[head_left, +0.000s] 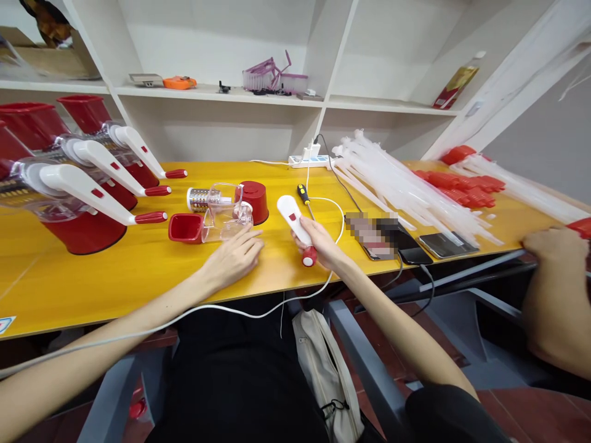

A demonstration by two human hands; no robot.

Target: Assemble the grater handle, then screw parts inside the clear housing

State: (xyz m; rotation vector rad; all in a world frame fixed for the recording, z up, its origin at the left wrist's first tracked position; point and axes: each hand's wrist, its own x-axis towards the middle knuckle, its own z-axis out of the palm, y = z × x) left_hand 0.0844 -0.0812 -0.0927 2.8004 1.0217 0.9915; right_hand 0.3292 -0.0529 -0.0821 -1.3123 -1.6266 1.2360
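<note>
My right hand (323,243) grips a white crank handle (293,223) with a red knob at its near end, held just above the yellow table (92,271). My left hand (233,255) rests flat on the table with fingers spread, its fingertips touching a clear plastic grater housing (226,212). A metal drum (198,199) pokes out of that housing on the left. A red cup-shaped base (253,200) stands behind it, and a red rectangular pusher (185,227) lies to its left.
Three assembled red graters with white handles (83,197) stand at the left. A yellow-handled screwdriver (303,195), a white cable, phones (415,246), long white plastic strips (397,184) and red caps (462,187) lie to the right. Another person's hand (551,246) rests at the far right edge.
</note>
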